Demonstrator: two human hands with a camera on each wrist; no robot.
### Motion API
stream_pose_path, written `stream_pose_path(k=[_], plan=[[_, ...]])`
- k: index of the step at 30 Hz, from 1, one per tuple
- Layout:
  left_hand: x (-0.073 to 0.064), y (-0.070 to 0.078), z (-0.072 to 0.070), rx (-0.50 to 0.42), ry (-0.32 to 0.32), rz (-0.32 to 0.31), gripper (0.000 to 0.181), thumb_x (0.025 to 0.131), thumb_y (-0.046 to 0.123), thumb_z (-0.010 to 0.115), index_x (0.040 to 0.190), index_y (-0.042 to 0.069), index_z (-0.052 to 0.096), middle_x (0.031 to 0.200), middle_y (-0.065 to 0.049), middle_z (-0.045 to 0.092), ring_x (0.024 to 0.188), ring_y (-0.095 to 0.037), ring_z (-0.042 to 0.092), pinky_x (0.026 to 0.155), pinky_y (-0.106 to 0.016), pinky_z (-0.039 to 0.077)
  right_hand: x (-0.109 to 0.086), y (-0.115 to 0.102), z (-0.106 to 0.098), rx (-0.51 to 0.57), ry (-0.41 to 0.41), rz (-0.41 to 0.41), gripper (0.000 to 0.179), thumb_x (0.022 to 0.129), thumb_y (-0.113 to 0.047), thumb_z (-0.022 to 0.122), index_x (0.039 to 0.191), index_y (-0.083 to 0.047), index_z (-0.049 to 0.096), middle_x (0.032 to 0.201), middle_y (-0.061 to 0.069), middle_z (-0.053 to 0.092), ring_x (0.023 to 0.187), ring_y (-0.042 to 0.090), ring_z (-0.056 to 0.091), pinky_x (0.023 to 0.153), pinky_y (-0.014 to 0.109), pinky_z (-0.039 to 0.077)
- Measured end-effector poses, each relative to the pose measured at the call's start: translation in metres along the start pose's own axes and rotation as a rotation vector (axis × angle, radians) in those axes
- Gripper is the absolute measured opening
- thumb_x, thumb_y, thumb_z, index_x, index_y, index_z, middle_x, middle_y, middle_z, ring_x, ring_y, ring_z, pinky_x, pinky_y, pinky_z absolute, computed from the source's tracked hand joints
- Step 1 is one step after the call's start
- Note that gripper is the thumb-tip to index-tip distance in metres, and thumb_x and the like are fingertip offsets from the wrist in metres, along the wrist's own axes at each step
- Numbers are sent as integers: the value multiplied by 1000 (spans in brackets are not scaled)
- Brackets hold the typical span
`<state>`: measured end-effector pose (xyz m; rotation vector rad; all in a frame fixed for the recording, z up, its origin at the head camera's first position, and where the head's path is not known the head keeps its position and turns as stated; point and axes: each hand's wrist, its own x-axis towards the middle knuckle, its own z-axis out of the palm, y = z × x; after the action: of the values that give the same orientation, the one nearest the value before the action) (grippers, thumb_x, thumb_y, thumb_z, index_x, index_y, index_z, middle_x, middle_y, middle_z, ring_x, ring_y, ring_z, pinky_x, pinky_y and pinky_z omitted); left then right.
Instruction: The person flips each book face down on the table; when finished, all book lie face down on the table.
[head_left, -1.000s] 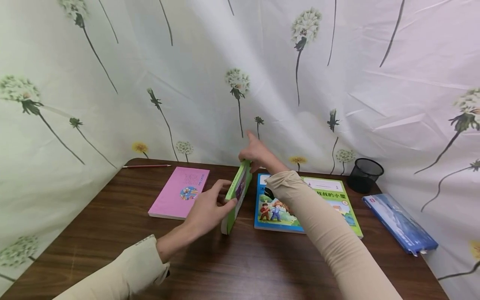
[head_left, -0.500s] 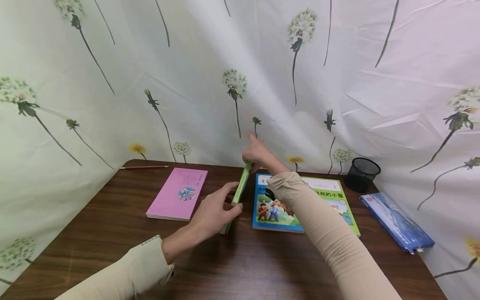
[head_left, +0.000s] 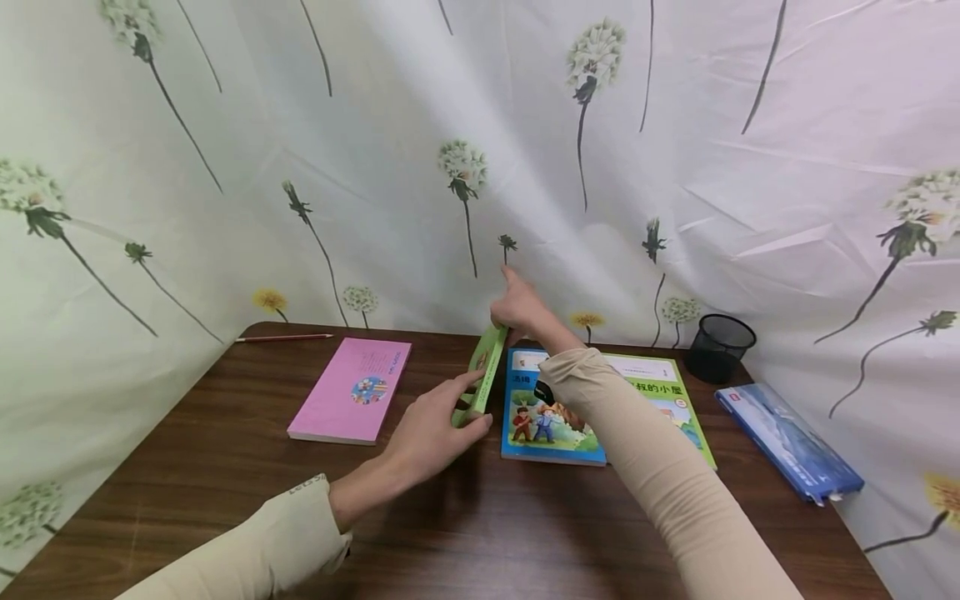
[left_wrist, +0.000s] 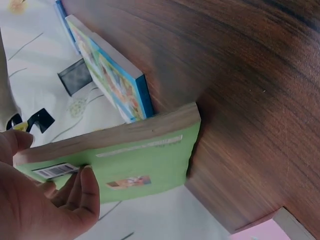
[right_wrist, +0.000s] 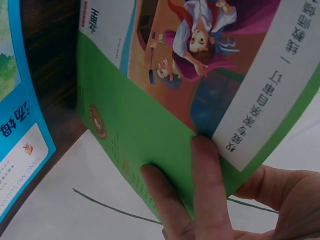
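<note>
A green paperback book (head_left: 491,367) is held up on edge between both hands, over the middle of the table. My left hand (head_left: 431,425) pinches its near end; in the left wrist view the fingers lie on the back cover (left_wrist: 145,165) by the barcode, with the thumb over the page edge. My right hand (head_left: 523,310) grips the far upper corner, its index finger sticking out toward the curtain. Seen from the right wrist, two fingertips press the illustrated front cover (right_wrist: 145,100) and the thumb is partly hidden behind the book.
Right of the book lie a blue picture book (head_left: 551,442) and a green-covered one (head_left: 693,425), partly behind the right sleeve. A blue packet (head_left: 791,442) and a black mesh pen holder (head_left: 720,346) stand farther right. Left are a pink book (head_left: 348,392) and a pencil (head_left: 285,338).
The held green book has turned from showing its front cover on the right to showing its back cover on the left. The left hand has shifted slightly right with it.
</note>
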<state>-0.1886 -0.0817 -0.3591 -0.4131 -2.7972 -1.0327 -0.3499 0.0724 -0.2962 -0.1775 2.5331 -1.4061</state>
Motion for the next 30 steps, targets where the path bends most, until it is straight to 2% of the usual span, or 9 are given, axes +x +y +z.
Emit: stream_pose_path(k=[5,9,15,19,22,24,30], plan=[[-1,-2,3,3,1,8,64,90,38,72,148,24,50,139,-6,61,111,-22,62,95,-46,53,-1,3,-1,62,-19,10,101,82,14,50,162,-28,4,160,29,22,69,31,65,61,42,62],[-1,-3,4,0,-18,15,64,90,37,72,148,22,50,140,-5,60,113,-22,60,95,-46,51,-2,7,-3,75,-26,19,101,83,14,49,162,-29,4,158,29,25,71,32,65,66,45,62],[-3,-8,4,-34,-102,39,62,93,38,68,150,27,46,151,-1,50,132,-23,51,107,-51,45,1,16,-6,89,-29,19,100,83,15,48,162,-30,8,149,29,36,69,29,62,63,43,62],[-3,-14,3,-122,-146,40,61,96,46,63,151,28,44,147,1,54,131,-23,55,106,-50,48,3,21,-8,96,-27,19,100,82,16,48,162,-31,9,142,30,39,70,28,61,59,41,61],[-2,-21,2,-201,-150,21,59,98,46,60,151,24,45,139,-3,61,121,-24,62,99,-48,52,4,25,-10,113,-38,30,98,85,15,48,162,-30,8,139,31,42,69,28,61,59,41,61],[-1,-27,2,-211,-142,5,56,99,42,60,150,22,47,134,-6,63,119,-25,63,96,-47,54,5,28,-11,117,-44,34,97,86,14,48,162,-30,7,136,30,44,67,27,62,60,40,61],[5,-44,3,-133,-79,-75,50,98,24,60,145,10,51,133,-16,63,118,-32,63,97,-51,52,5,31,-11,118,-37,25,96,87,11,52,162,-29,5,140,30,42,64,25,61,59,40,60]])
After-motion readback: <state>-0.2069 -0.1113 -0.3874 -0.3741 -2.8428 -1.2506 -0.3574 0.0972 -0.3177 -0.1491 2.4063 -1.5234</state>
